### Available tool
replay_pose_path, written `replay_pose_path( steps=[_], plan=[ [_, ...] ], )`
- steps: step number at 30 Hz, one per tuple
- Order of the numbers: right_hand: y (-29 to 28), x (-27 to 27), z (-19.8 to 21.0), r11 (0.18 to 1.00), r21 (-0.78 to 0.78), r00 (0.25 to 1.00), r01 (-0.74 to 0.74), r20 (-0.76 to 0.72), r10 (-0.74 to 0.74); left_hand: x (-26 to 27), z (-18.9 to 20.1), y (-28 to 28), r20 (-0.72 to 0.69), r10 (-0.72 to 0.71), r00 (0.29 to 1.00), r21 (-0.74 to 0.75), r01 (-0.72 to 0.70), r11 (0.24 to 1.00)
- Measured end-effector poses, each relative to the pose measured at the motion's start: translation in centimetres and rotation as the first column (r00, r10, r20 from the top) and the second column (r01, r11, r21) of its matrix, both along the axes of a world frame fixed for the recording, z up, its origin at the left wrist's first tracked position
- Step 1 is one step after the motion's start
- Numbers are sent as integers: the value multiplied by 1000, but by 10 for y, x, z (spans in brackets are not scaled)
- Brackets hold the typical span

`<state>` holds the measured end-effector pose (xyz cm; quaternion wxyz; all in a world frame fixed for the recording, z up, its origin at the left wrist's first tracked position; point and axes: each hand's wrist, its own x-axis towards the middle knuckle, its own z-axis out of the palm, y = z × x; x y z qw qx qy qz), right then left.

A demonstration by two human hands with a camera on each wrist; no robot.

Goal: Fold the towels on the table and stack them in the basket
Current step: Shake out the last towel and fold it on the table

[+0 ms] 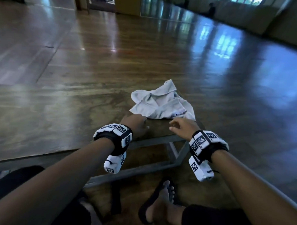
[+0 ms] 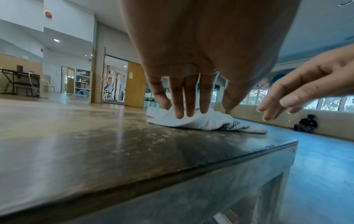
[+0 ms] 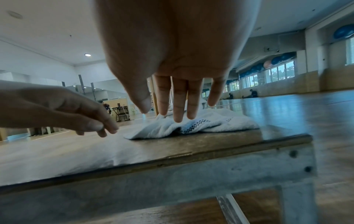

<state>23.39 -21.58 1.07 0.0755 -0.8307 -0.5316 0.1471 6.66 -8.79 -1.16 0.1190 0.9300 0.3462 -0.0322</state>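
A crumpled white towel with a dark dotted band lies near the right front corner of the wooden table. My left hand hovers low over the tabletop just before the towel's near left corner, fingers straight and holding nothing. My right hand hovers at the towel's near edge, fingers relaxed and spread, also holding nothing. In the left wrist view my fingers hang in front of the towel. The right wrist view shows the same of my right fingers and the towel.
The table's grey metal frame and front edge run just under my wrists. The right corner drops off beside the towel. My sandalled feet are below. The tabletop stretches far left. A person sits on the floor by the far wall.
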Motion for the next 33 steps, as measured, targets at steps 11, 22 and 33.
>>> replay_pose_path(
  steps=[11,22,33],
  plan=[
    [86,18,-35,988,45,969,-147,208,135,51,-40,48,95,91,991,70,-98,993],
    [65,14,-31,977,138,962,-161,244,124,46,-8,35,289,-125,949,211,64,975],
    [29,22,106,804,573,949,-157,312,-37,21,110,39,239,-265,934,475,125,871]
  ],
)
